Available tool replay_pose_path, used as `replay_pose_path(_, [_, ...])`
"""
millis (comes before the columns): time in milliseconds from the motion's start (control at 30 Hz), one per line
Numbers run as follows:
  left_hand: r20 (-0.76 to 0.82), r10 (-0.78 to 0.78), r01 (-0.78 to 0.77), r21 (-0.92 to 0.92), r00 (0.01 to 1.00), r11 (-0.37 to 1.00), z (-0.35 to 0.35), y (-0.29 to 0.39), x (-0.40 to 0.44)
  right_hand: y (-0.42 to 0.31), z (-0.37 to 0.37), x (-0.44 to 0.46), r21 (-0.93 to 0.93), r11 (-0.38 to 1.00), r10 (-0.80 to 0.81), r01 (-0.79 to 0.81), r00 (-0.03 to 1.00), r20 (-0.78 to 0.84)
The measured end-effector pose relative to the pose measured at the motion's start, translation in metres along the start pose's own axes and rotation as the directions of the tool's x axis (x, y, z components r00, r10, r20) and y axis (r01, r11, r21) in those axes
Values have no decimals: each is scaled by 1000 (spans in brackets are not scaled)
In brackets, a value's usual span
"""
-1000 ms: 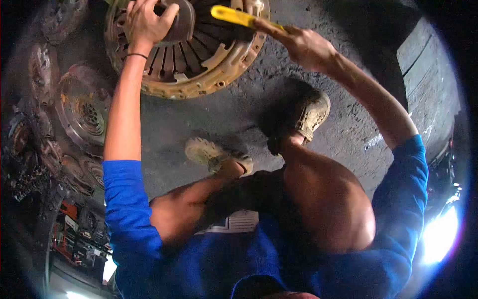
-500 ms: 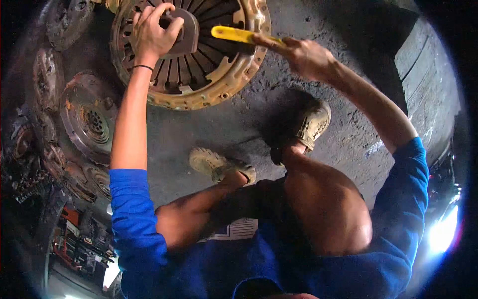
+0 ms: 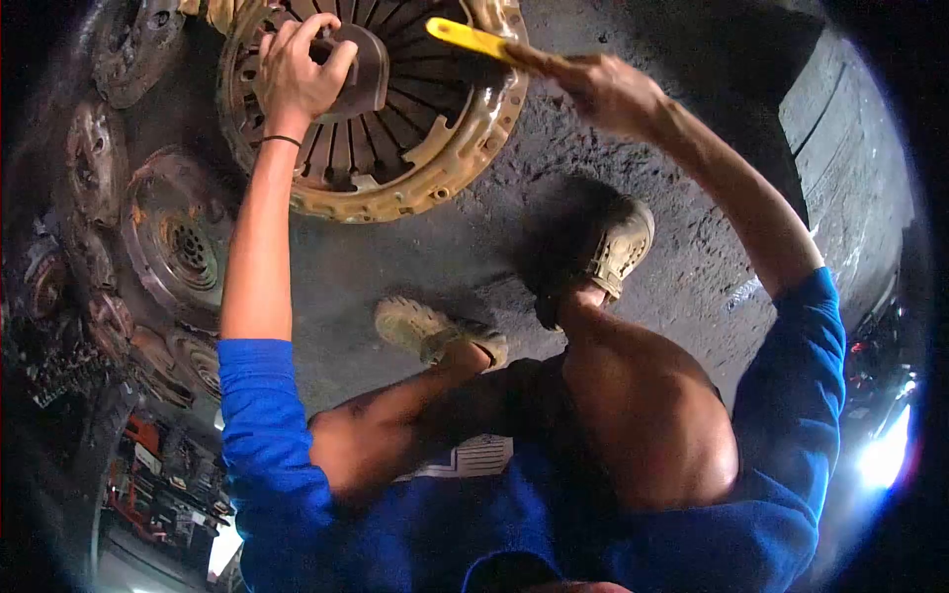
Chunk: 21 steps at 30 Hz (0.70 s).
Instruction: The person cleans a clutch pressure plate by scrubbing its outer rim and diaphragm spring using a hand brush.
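Observation:
A large round clutch pressure plate (image 3: pixel 435 168), with a rusty rim and dark radial spring fingers, lies on the floor at the top of the view. My left hand (image 3: pixel 304 74) is over its centre, fingers curled and closed on a dark, thick, rounded metal piece (image 3: pixel 368 71) with an opening in it. To the right, my right hand (image 3: pixel 613 94) is closed around a flat yellow tool (image 3: pixel 465 38). The tool's rounded end points left over the pressure plate, apart from the metal piece. My grip hides its other end, so its kind cannot be made out.
A rusty disc (image 3: pixel 178 237) with a holed centre lies left of my forearm. Several worn round parts (image 3: pixel 94 163) line the left side. My shoes (image 3: pixel 623 242) rest on the rough dark floor (image 3: pixel 474 237). Tools (image 3: pixel 158 484) show at lower left.
My right hand and the yellow tool have moved slightly upward. The left hand keeps hold of the dark metal piece, which has shifted slightly left with the pressure plate in view.

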<state>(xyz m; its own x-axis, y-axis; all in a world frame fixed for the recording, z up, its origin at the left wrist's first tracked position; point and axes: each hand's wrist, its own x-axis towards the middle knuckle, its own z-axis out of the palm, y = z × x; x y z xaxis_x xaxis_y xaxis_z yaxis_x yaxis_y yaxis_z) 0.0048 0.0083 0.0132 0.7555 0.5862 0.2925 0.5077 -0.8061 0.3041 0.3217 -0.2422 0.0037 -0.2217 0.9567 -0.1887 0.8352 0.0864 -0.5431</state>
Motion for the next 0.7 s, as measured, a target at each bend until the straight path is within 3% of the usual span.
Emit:
replay_pose_path(133, [43,-11,12,-27,999,1000,1,2,-7,-10,5,-15,117,992,-57,54,998,25])
replay_pose_path(233, [47,-21,23,-48,999,999,-2,2,0,-35,1,-31,133,991,-10,-18,978,207])
replay_pose_path(333, [67,-39,40,-22,997,999,-4,3,0,-79,-1,-54,102,988,89,-119,960,264])
replay_pose_path(367, [68,-46,48,-27,997,999,-5,3,-1,-89,7,-62,140,976,131,-170,959,251])
replay_pose_path(400, [74,-48,51,-33,996,998,-5,3,-1,-94,14,-69,214,971,86,-103,992,88])
replay_pose_path(500, [94,-21,25,-40,995,999,-7,7,2,-98,22,-55,295,904,327,-309,945,-12])
replay_pose_path(567, [57,8,-4,-70,998,998,-5,6,3,-58,36,-11,105,942,336,-320,914,-228])
replay_pose_path(600, [54,10,-6,-61,998,998,0,-2,0,-37,30,17,192,913,396,-360,895,-206])
replay_pose_path(667, [55,-26,28,-31,998,999,-7,4,3,-28,-10,47,83,911,413,-405,892,-184])
replay_pose_path(700, [79,-34,37,-31,996,999,-7,8,1,-34,-33,48,-108,901,398,-420,900,-177])
